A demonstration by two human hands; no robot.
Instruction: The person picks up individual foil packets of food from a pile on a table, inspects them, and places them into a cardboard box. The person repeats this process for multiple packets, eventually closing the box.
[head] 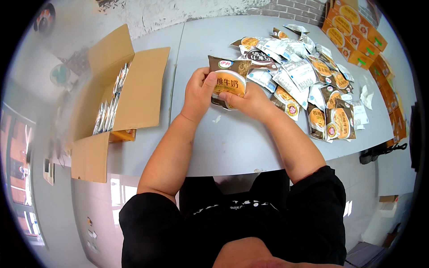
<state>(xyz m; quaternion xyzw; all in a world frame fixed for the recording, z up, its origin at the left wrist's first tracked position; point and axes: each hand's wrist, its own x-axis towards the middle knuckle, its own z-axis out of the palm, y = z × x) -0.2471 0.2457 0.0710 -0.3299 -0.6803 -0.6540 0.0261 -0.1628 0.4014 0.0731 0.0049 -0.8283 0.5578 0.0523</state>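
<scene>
Both hands grip a brown and orange milk pouch (pixel 229 78), held upright above the grey table (pixel 231 144) with its printed front towards me. My left hand (pixel 197 92) holds its left edge, thumb across the front. Around the lower right corner closes my right hand (pixel 253 102), its thumb also on the front; the fingers behind the pouch are hidden. Right of my hands lies a loose heap of similar pouches (pixel 298 75), some showing brown fronts, others silvery printed backs. To the left, an open cardboard carton (pixel 142 90) contains pouches (pixel 109 110) standing on edge in rows.
Orange printed boxes (pixel 352 33) are stacked at the far right, with more boxes (pixel 390 97) beside the table's right edge. A crumpled white tissue (pixel 366 97) lies past the heap. The carton's flaps spread outward, one hanging over the table's front edge.
</scene>
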